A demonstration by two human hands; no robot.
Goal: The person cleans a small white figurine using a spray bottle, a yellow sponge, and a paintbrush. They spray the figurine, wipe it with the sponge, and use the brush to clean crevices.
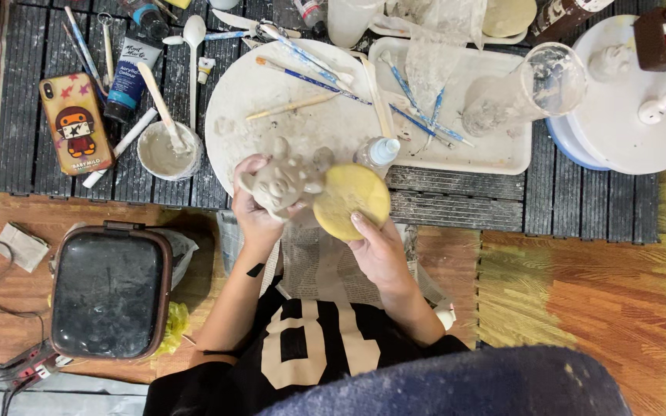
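A low dark slatted table point(456, 212) carries the work, and its near edge runs just behind both hands. On it, toward the left, lies a round white board point(271, 108) strewn with brushes, and beside that, to the right, a white rectangular tray point(495, 154).

In front of the near edge of the board, lifted clear of the table, the left hand point(254, 208) is clenched around a grey clay figurine point(280, 183). The fingers wrap it from below and behind, so its face and small ears turn up toward the camera.

The right hand point(375, 246) grasps a round yellow sponge point(351, 200), thumb over its lower edge. The sponge sits just to the right of the figurine, its left rim touching or nearly touching the clay (the contact line is too tight to tell). So the figurine lies directly left of the sponge hand, level with it.

Small clay-smeared cup point(168, 151) stands near the table's near-left edge.
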